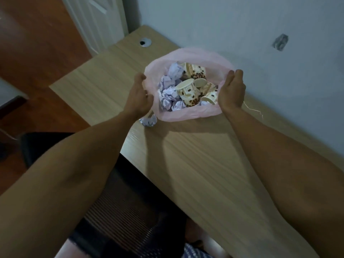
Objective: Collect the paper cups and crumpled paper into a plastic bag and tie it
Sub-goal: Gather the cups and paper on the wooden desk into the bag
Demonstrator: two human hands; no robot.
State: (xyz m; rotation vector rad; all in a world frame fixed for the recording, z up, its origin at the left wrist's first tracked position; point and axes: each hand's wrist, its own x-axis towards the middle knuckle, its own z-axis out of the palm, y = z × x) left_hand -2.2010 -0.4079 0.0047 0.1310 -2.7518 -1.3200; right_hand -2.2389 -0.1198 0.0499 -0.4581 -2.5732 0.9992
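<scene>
A pink plastic bag (188, 113) lies with its mouth wide open on the wooden desk (195, 164). Inside it are several paper cups (188, 92) with brown dots and several crumpled paper balls (170, 84). My left hand (138, 98) grips the bag's left rim. On the right rim my right hand (232, 90) holds the plastic with its fingers curled around it. One crumpled paper ball (149, 121) lies on the desk outside the bag, just below my left hand.
The desk stands against a pale wall (242, 25). A round cable hole (145, 42) is at the desk's far corner. A thin string (255, 110) lies right of the bag. A dark chair (121, 202) sits below the desk edge.
</scene>
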